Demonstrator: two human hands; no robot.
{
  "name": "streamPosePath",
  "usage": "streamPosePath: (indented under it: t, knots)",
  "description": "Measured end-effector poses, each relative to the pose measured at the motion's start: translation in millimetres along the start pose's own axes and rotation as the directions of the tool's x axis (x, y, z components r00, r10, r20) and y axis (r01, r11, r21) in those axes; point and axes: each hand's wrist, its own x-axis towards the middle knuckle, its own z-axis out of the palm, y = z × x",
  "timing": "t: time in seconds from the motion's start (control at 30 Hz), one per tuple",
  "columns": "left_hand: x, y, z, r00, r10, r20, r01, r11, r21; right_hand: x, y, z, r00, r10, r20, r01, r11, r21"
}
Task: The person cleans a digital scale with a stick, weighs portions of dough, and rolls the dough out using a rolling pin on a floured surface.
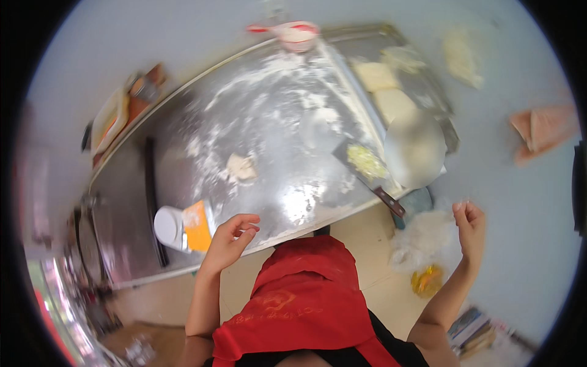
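My left hand (pixel 233 239) hovers over the near edge of a floured metal worktop (pixel 261 202), its fingers apart and nothing held. Out to the right, my right hand (pixel 469 225) is raised with thumb and fingertips together; whether it pinches something small cannot be told. A small piece of dough (pixel 241 167) lies on the worktop ahead of my left hand. Between the hands, a wide blade with a brown handle (pixel 389 201) carries pale green chopped filling (pixel 366 161). A round, blurred metal lid or bowl (pixel 415 149) is beside it.
An orange scraper (pixel 197 226) and a white round container (pixel 168 226) stand left of my left hand, near a dark bar (pixel 154 197). A red-rimmed bowl of flour (pixel 298 36) is at the far edge. Dough slabs (pixel 393 104) lie in a metal tray (pixel 415 50) at the right.
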Motion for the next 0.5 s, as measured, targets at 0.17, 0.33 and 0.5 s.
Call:
streamPosePath:
  t: [0.17, 0.33, 0.5]
  knots:
    - [-15, -75, -11, 0.97, -0.058, -0.238, 0.093, 0.986, 0.138, 94, 186, 33, 0.989, 0.147, -0.028, -0.148, 0.989, -0.022]
    - [-49, -139, -38, 0.87, -0.181, -0.459, 0.266, 0.956, 0.126, 146, 297, 74, 0.848, 0.499, 0.18, -0.517, 0.853, 0.07]
    - [-78, -204, -80, 0.673, -0.203, -0.712, 0.411, 0.902, 0.131, 174, 302, 106, 0.933, 0.343, 0.11, -0.359, 0.912, 0.198]
